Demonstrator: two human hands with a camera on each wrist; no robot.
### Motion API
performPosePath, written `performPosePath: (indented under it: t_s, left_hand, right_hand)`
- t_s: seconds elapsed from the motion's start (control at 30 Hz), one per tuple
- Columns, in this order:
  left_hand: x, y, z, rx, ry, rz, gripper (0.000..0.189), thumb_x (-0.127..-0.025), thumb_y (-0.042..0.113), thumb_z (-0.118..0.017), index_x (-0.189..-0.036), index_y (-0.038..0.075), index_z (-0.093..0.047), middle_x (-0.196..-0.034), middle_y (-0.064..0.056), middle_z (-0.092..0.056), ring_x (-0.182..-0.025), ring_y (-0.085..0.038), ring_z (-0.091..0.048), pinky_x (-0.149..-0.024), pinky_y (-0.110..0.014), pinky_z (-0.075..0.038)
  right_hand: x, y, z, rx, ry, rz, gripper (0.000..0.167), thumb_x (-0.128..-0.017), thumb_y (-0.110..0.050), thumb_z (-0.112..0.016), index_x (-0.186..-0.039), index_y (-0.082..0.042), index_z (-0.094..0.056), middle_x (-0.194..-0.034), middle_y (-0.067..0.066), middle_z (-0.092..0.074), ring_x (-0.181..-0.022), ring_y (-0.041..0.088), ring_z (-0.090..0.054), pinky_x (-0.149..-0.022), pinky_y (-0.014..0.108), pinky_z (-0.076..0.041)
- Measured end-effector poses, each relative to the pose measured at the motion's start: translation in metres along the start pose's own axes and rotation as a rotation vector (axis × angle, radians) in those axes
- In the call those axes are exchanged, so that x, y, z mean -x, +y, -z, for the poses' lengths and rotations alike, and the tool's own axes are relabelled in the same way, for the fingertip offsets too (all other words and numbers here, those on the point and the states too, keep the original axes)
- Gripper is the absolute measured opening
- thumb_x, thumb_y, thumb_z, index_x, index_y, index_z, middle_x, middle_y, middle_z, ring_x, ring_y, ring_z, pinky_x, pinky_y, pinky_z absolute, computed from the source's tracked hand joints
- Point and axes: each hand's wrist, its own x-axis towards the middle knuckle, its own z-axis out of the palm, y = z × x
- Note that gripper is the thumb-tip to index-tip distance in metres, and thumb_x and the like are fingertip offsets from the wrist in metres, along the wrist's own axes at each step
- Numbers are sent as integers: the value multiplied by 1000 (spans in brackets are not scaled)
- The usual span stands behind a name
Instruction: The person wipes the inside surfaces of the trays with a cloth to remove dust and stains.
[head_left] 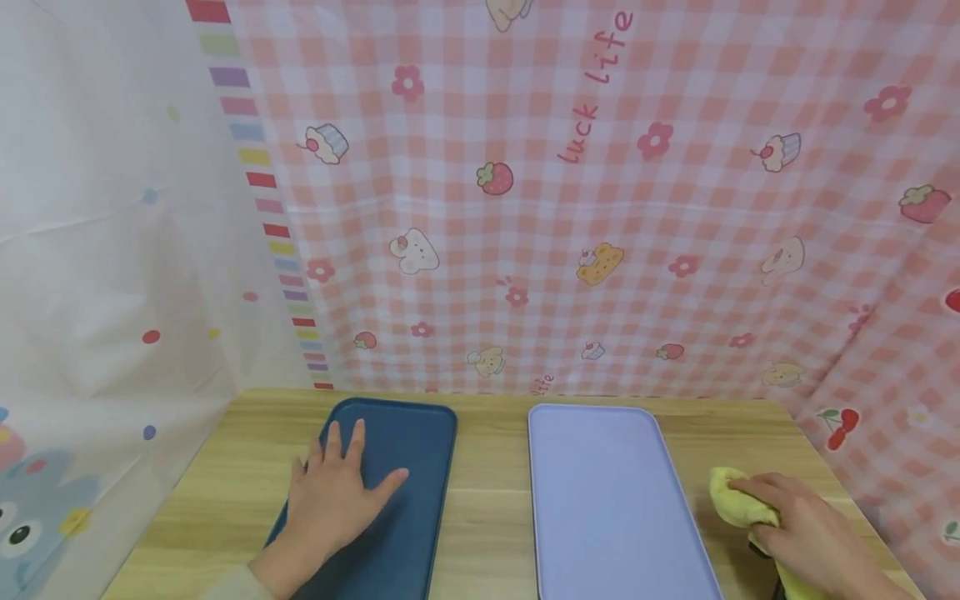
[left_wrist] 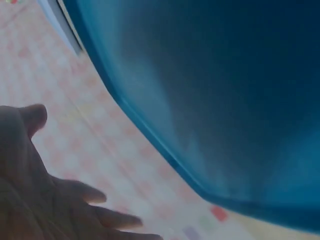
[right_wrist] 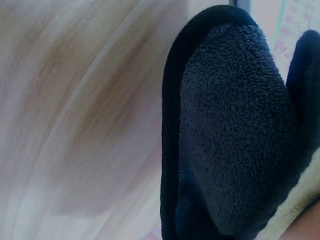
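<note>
My left hand hovers above the dark blue tray, its fingers spread and holding nothing. In the left wrist view the palm and fingers appear beside the curved rim of that tray. At the right of the table, my right hand grips a bunched, fluffy cloth, yellow on the side facing up. The right wrist view shows the cloth's dark grey plush side with black edging, hanging over the wood. Part of the cloth is hidden under the hand.
A lavender tray lies between the blue tray and the cloth. Both trays rest on a wood-grain table. Behind stands a pink checked curtain, and a white printed sheet closes off the left side.
</note>
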Motion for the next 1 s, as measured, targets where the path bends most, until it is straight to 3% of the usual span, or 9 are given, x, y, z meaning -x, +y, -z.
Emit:
performPosePath:
  t_s: [0.13, 0.3, 0.43, 0.53, 0.63, 0.77, 0.83, 1.0]
  left_hand:
    - [-7, -27, 5, 9, -44, 70, 121, -85, 90, -42, -160, -5, -32, -149, -45, -39, -136, -68, -34, -98, -81, -36]
    - [-19, -59, 13, 104, -141, 143, 126, -84, 90, -46, -152, -16, -36, -142, -47, -45, -124, -65, -49, -84, -72, -50]
    - [-27, -77, 20, 185, -246, 178, 121, -87, 82, -54, -146, -23, -37, -139, -45, -50, -119, -59, -57, -85, -65, -53]
    - [-29, -86, 24, 260, -308, 191, 102, -91, 64, -67, -138, -24, -45, -130, -42, -58, -104, -49, -66, -78, -55, -57]
    - [-30, -96, 21, 352, -310, 184, 63, -90, 34, -77, -119, -19, -56, -107, -33, -65, -81, -34, -65, -64, -43, -56]
    - [-31, -107, 13, 499, -297, 179, 24, -84, -3, -72, -100, -13, -58, -92, -20, -60, -75, -28, -59, -61, -38, -54]
    - [-31, -109, 11, 576, -310, 185, 20, -82, -11, -67, -100, -13, -59, -91, -18, -60, -76, -27, -59, -60, -39, -55]
    - [-30, -115, 12, 702, -371, 198, 17, -81, -13, -62, -98, -11, -60, -77, -13, -60, -54, -17, -54, -45, -30, -50]
  right_hand:
    - [0, 0, 0, -9, -7, 0, 53, -72, -6, -82, -124, -11, -76, -120, 6, -71, -110, 34, -65, -82, 50, -54]
    - [1, 1, -1, 2, 14, 20, 53, -71, -7, -82, -124, -12, -76, -120, 4, -71, -109, 33, -65, -81, 46, -54]
    - [0, -1, -1, 13, 23, 26, 52, -72, -7, -82, -124, -12, -76, -119, 3, -71, -108, 32, -65, -81, 48, -54]
    - [1, -1, -1, 12, 21, 24, 52, -72, -7, -81, -123, -13, -76, -119, 3, -71, -108, 32, -65, -81, 51, -53]
    - [2, -2, -3, 8, 28, 24, 51, -71, -7, -82, -122, -13, -77, -118, 2, -71, -107, 31, -65, -81, 49, -53]
    - [2, -2, -4, 7, 32, 27, 51, -70, -6, -83, -120, -13, -77, -116, -1, -71, -104, 28, -66, -79, 45, -54]
    - [1, -2, -3, 4, 21, 20, 51, -71, -7, -82, -121, -12, -77, -116, 0, -71, -104, 29, -66, -80, 46, -54]
    - [2, -2, -3, -6, -1, 3, 52, -72, -8, -82, -123, -13, -76, -117, 0, -71, -105, 29, -66, -79, 47, -54]
